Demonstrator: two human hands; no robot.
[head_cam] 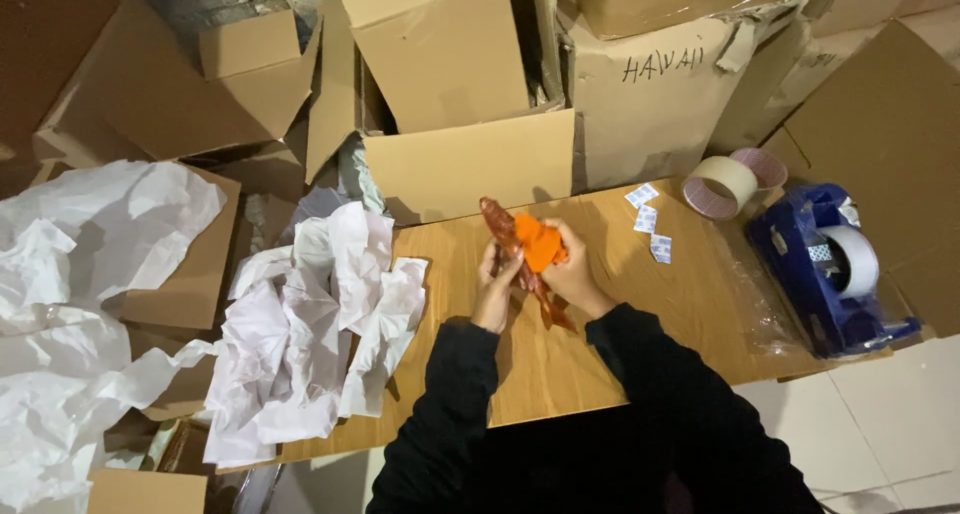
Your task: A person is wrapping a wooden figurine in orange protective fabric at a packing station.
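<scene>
Fingers of both hands close on a long reddish-brown figurine (512, 249) at frame centre: left hand (496, 292) grips its middle, right hand (572, 270) presses an orange cloth (538, 242) against it, above the wooden table (620, 314). It looks like wiping; next probably calls for turning the piece. Crumpled white paper (310, 324) lies left, a blue tape dispenser (830, 269) right. The figurine's shape is hard to make out, its middle hidden

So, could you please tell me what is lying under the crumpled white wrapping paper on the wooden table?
The crumpled white wrapping paper lies on the light wooden table, covering its left end and overhanging the edge. Whatever else sits beneath is hidden.
</scene>
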